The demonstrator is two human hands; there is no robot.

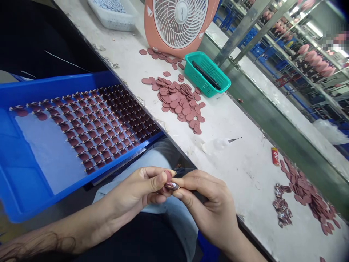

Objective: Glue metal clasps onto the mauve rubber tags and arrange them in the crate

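Note:
My left hand (139, 187) is closed in a pinch on a reddish-brown oval disc (168, 176) above my lap. My right hand (211, 200) grips a small dark, glossy painted piece (172, 186) with a white patch, between thumb and forefinger. The piece is right beside the disc; whether they touch is hard to tell, as fingers hide part of both. On the table ahead lies a heap of similar oval discs (178, 102). Closer to my hands rests a clear squeeze bottle (218, 145) with a needle tip.
At left, a blue tray (16, 203) holds rows of disc-backed pieces. An orange fan (152, 40) and a green basket (208, 89) stand on the table (240, 182). Farther right lie more discs (308, 193), painted pieces (282, 205) and a red packet (275, 157). A white basket (117, 23) sits top left.

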